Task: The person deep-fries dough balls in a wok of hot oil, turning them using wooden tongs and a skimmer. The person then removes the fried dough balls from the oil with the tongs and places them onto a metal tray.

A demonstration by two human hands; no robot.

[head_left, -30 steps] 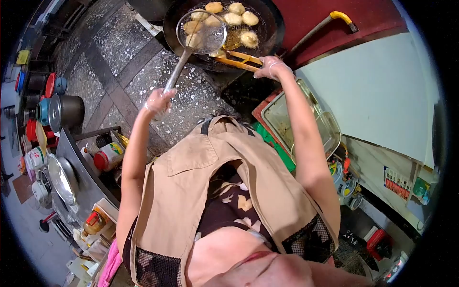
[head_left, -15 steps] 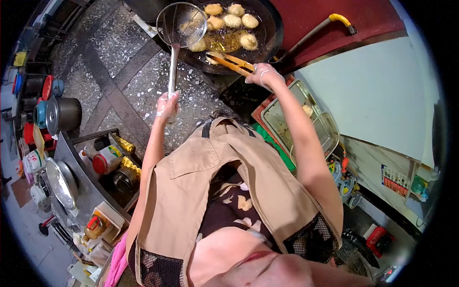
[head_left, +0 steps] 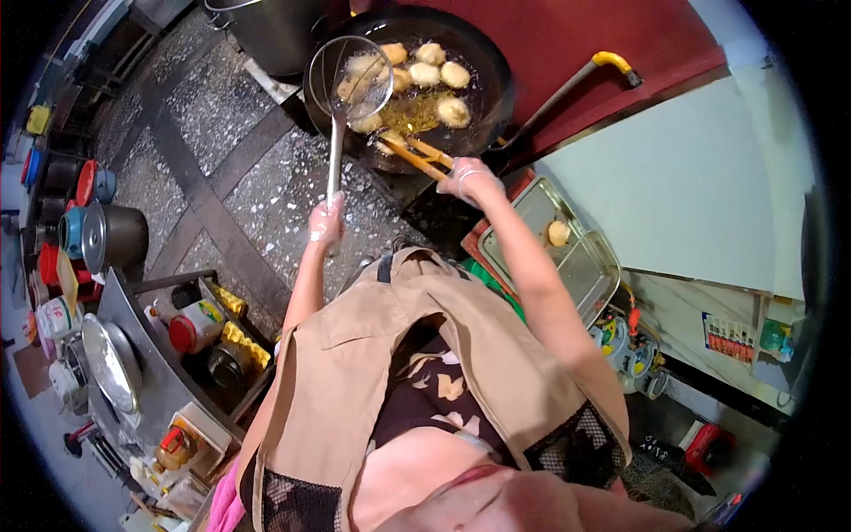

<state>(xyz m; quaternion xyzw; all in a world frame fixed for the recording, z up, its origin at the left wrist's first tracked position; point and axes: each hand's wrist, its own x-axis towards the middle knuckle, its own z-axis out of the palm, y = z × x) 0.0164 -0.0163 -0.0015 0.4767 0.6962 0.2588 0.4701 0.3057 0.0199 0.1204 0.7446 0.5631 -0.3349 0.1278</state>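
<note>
My left hand (head_left: pixel 326 222), in a clear plastic glove, is closed around the handle of a wire skimmer (head_left: pixel 353 78). The skimmer's round mesh hangs over the left side of a black wok (head_left: pixel 501 93). Several pale golden fried dough pieces (head_left: pixel 453 113) float in the bubbling oil (head_left: pixel 409 117). In my right hand (head_left: pixel 472 182), also gloved, is a pair of wooden tongs (head_left: pixel 417 158). The tips reach into the near edge of the wok, against one fried piece (head_left: pixel 390 140). Whether they grip it I cannot tell.
A metal tray (head_left: pixel 581 275) holding one fried piece (head_left: pixel 558 233) is right of my right forearm. A yellow-handled hook-shaped rod (head_left: pixel 612 60) leans by the red wall. A large pot (head_left: pixel 275 35) stands left of the wok. Shelves with pots (head_left: pixel 120 238) and jars line the left.
The skimmer has moved slightly right and down, further over the wok. The tongs stay at the wok's near edge. The whole view has shifted slightly, and more of the tray shows.
</note>
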